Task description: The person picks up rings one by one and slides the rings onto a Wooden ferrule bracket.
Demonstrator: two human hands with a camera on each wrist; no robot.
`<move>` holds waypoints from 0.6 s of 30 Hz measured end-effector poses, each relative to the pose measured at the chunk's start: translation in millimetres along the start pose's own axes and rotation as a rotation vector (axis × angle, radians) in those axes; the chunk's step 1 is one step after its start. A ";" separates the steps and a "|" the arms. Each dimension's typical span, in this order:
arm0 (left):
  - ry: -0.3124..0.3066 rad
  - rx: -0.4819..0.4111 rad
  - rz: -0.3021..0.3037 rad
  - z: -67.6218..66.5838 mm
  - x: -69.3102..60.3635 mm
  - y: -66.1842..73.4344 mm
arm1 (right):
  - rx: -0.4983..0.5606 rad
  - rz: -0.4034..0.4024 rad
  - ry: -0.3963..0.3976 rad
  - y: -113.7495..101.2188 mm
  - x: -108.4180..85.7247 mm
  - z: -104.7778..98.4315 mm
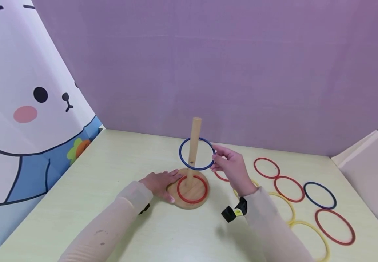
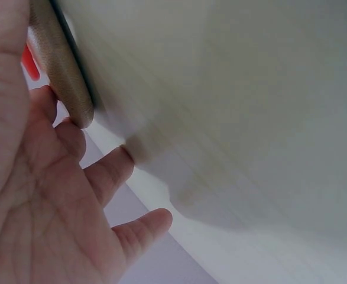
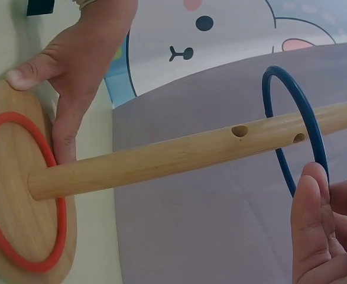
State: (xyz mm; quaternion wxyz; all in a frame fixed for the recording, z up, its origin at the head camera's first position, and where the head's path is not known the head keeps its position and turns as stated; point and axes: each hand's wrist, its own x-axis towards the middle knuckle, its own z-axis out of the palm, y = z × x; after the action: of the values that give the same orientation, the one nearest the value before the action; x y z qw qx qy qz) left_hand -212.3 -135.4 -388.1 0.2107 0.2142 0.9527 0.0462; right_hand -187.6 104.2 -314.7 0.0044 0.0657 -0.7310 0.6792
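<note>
Blue ring (image 3: pixel 311 121) in the right hand (image 1: pixel 231 165) encircles the wooden post (image 1: pixel 194 134), well above the base (image 1: pixel 197 189); whether its rim touches the wood, I cannot tell. Right thumb and fingers are pinched together on one side of the ring, while the left hand (image 1: pixel 158 183) rests against the edge of the base with its fingers spread apart.

To handle this well, I'd keep the ring roughly square to the post — a tilted rim could catch on the holes in the wood — and hold it lightly from the side, so the pinching fingers don't knock the post. Steady pressure from the left hand should guard against the stand rocking.

As for containers, the stand is the only holder in view: one red ring (image 1: pixel 192 202) lies on its base, around the foot of the post. Other rings — red (image 1: pixel 264 158), yellow (image 1: pixel 294 215) and another blue ring (image 1: pixel 313 183) — lie loose on the table (image 1: pixel 126 160) to the right.
</note>
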 end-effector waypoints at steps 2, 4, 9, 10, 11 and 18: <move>-0.005 -0.006 -0.006 -0.1 -0.2 -0.3 | -0.002 0.008 0.000 1.8 0.5 1.1; -0.007 -0.008 -0.010 -0.5 -0.4 -0.2 | -0.003 0.022 0.004 3.2 0.7 1.9; -0.002 -0.003 -0.009 -0.2 -0.4 -0.8 | -0.002 0.049 0.013 8.0 1.5 2.7; -0.001 -0.001 -0.009 0.4 -0.2 -1.2 | 0.000 0.054 0.012 8.9 1.7 2.7; -0.001 -0.002 -0.010 0.7 -0.1 -1.3 | 0.004 0.059 0.011 9.6 1.8 2.7; 0.002 -0.027 -0.015 2.9 1.4 -2.6 | -0.013 0.088 -0.012 11.4 2.9 0.8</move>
State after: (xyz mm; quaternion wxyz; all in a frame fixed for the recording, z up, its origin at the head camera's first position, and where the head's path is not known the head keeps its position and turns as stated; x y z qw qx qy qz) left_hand -213.3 -137.2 -391.7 0.2127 0.2044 0.9538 0.0576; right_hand -191.6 103.9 -325.8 -0.0294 0.0376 -0.7375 0.6736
